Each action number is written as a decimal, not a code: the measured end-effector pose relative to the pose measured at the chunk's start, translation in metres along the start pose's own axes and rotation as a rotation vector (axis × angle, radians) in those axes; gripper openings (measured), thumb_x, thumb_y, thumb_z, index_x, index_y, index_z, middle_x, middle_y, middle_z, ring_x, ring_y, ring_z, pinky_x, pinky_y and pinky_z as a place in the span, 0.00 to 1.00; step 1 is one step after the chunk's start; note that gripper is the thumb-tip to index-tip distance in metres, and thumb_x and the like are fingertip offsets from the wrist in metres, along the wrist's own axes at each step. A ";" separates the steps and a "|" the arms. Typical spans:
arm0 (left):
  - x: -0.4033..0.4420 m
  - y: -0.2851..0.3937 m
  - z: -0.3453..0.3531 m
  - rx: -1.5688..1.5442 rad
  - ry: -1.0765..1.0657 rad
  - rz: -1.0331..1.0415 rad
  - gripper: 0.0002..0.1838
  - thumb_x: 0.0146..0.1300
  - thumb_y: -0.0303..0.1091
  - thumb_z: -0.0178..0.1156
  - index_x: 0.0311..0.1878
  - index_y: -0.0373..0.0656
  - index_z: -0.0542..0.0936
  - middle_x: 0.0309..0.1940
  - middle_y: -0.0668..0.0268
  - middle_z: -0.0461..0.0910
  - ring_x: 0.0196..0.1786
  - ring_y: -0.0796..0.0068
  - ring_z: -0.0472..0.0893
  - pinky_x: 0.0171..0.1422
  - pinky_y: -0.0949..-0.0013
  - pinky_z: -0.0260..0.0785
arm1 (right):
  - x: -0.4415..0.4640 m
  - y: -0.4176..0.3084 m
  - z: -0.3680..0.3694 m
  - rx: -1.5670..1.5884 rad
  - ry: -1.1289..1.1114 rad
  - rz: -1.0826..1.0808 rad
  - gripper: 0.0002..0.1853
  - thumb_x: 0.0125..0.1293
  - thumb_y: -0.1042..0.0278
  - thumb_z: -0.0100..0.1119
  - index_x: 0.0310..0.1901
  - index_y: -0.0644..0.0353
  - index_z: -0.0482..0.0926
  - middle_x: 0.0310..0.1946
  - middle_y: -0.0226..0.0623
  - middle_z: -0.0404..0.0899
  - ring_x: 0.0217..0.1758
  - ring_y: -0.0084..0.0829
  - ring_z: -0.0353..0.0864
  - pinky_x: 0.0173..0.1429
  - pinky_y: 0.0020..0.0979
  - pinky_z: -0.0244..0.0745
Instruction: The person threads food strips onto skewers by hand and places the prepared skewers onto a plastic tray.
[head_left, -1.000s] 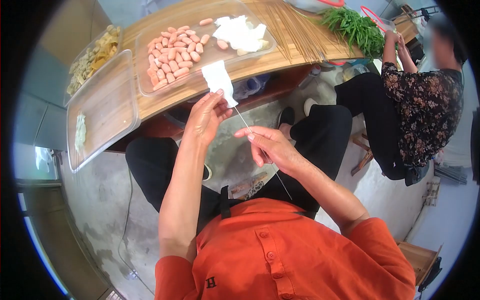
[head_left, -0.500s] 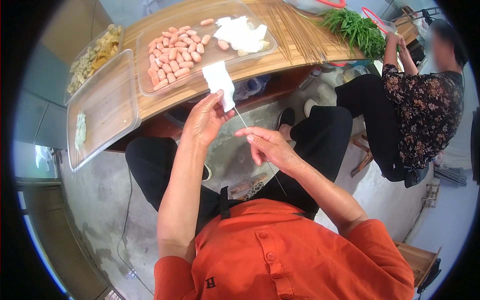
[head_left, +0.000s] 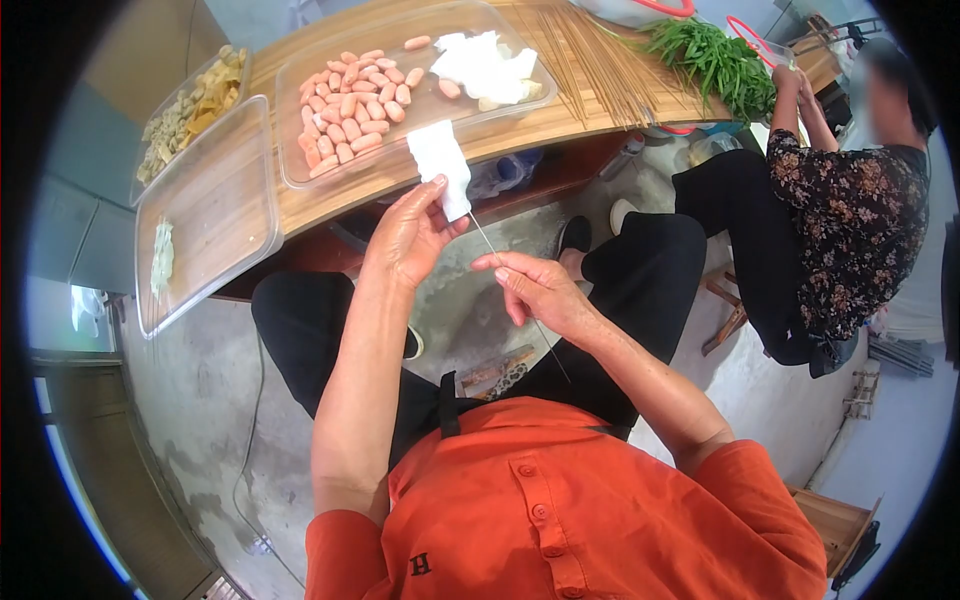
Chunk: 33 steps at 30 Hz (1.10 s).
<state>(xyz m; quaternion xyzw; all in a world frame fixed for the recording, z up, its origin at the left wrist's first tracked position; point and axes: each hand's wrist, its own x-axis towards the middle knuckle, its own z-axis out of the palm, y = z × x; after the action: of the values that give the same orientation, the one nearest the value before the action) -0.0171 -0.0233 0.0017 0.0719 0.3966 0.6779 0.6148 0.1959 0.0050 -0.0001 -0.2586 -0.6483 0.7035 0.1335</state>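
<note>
White and soft-looking, a flat piece (head_left: pixel 437 165) is held up by the left hand (head_left: pixel 412 235), whose grip pinches it near its lower end between thumb and fingers. From that end a thin skewer (head_left: pixel 484 235) slants down to the right hand (head_left: pixel 540 290), whose grip is closed around it; the skewer's far tip shows below, against dark trousers (head_left: pixel 655 275).

The piece appears just in front of the near edge of the wooden tabletop (head_left: pixel 300 207). On the wood sits a transparent tray (head_left: pixel 430 106) with a heap of pink sausages (head_left: pixel 350 115) and, at its right, a pile of white pieces (head_left: pixel 485 65). Left of it a second tray (head_left: pixel 222 195) contains a pale strip (head_left: pixel 162 258). Loose skewers (head_left: pixel 590 65) lie to the right, beside leafy greens (head_left: pixel 710 70), near a seated co-worker (head_left: pixel 850 225) in a flowered top.
</note>
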 end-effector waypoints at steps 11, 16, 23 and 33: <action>-0.001 -0.001 0.003 0.018 0.011 0.007 0.11 0.62 0.35 0.66 0.46 0.47 0.78 0.39 0.70 0.80 0.42 0.75 0.77 0.49 0.62 0.70 | 0.002 -0.008 0.002 -0.007 0.012 0.025 0.17 0.75 0.61 0.44 0.58 0.59 0.76 0.15 0.25 0.69 0.19 0.15 0.68 0.28 0.21 0.63; 0.004 -0.006 -0.002 0.084 -0.006 0.002 0.09 0.62 0.36 0.66 0.43 0.47 0.79 0.36 0.69 0.79 0.38 0.74 0.77 0.47 0.63 0.72 | 0.007 -0.015 0.003 0.017 0.019 0.020 0.17 0.75 0.62 0.43 0.57 0.59 0.76 0.15 0.25 0.69 0.18 0.16 0.68 0.27 0.22 0.63; 0.002 -0.010 0.002 0.128 0.012 0.048 0.10 0.61 0.36 0.67 0.42 0.47 0.78 0.32 0.70 0.78 0.35 0.75 0.77 0.46 0.66 0.71 | 0.012 -0.025 0.007 0.159 0.009 0.068 0.16 0.77 0.61 0.43 0.57 0.55 0.76 0.17 0.22 0.68 0.18 0.13 0.65 0.23 0.18 0.53; 0.010 -0.005 -0.001 0.061 0.092 0.169 0.09 0.64 0.35 0.64 0.44 0.45 0.77 0.35 0.70 0.77 0.39 0.75 0.77 0.46 0.67 0.72 | 0.009 -0.029 0.006 0.165 -0.002 0.107 0.16 0.76 0.61 0.44 0.57 0.57 0.76 0.16 0.22 0.68 0.18 0.13 0.65 0.22 0.18 0.52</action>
<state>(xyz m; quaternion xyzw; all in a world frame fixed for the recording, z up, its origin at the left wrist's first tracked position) -0.0163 -0.0154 -0.0063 0.0925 0.4371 0.7176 0.5343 0.1806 0.0083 0.0266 -0.2803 -0.5736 0.7609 0.1162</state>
